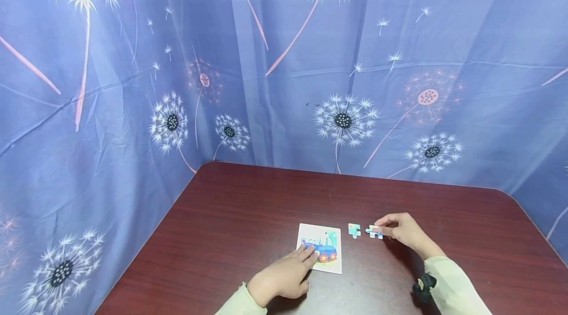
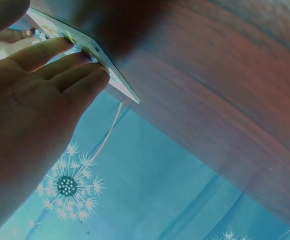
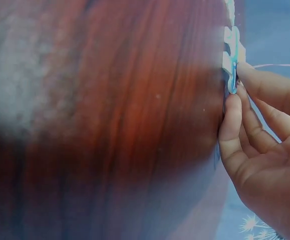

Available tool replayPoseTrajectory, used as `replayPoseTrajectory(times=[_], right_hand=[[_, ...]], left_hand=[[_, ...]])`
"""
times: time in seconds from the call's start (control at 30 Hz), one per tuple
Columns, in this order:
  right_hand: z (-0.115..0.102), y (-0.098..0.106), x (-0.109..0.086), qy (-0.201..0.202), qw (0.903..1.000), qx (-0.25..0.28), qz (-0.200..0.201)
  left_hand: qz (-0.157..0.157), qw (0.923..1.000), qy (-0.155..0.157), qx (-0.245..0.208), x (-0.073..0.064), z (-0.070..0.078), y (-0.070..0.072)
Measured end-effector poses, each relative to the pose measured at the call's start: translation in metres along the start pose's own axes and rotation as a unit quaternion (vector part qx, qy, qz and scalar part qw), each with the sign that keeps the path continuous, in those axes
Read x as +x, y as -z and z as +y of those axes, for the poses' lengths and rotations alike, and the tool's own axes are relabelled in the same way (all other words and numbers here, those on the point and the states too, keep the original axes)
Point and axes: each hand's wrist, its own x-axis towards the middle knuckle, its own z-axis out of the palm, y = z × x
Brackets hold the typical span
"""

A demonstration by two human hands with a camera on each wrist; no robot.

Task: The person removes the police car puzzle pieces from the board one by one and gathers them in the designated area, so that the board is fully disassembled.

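While the left hand [image 1: 285, 273] rests straight-fingered on a white-edged square card [image 1: 327, 245] showing a blue vehicle, hiding its eight-o'clock part, the right hand [image 1: 403, 232] pinches a blue-and-orange jigsaw piece [image 1: 373, 231], covering one end; whether that piece touches the reddish-brown wood-grain desk [image 1: 248, 216] is unclear. Just beside it, toward nine o'clock, lies a pale blue-and-white jigsaw piece [image 1: 354, 229], its print too small to make out.
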Motion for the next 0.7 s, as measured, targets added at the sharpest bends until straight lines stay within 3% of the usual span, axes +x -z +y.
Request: replayPoseTrajectory(times=[0.4, 0.7], right_hand=[[0.0042, -0.0044, 0.0025, -0.005, 0.9988, -0.040, 0.028], [0.0063, -0.0044, 0.0012, 0.018, 0.9979, -0.053, 0.031]], left_hand=[[0.005, 0.9999, -0.005, 0.009, 0.0003, 0.0007, 0.0005], [-0.001, 0.9999, -0.001, -0.010, -0.0002, -0.0003, 0.0004]])
